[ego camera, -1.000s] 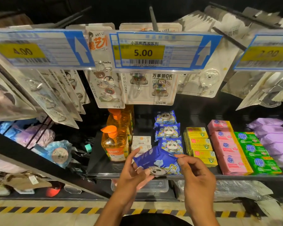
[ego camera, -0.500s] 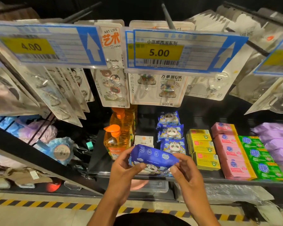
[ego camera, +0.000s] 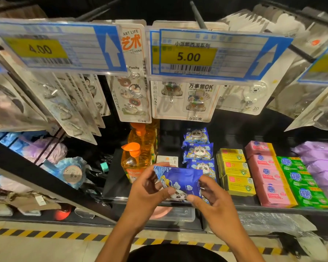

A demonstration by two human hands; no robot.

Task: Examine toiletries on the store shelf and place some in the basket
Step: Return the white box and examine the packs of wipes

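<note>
Your left hand [ego camera: 149, 188] and right hand [ego camera: 209, 197] both pinch the blue packet [ego camera: 180, 179], which looks light, soft and crinkly, so hold its end seams.

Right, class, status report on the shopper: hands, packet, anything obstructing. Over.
Left hand, right hand: both grip the blue panda packet. Held in front of shelf. No basket in view.

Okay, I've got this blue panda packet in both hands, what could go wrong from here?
The left hand and right hand pinch the blue panda packet only near its edges, so the grip might slip and drop it. The left hand is close to the orange pump bottle at the shelf front; a careless swing might knock it. No basket is in view, so placing means looking away.
</note>
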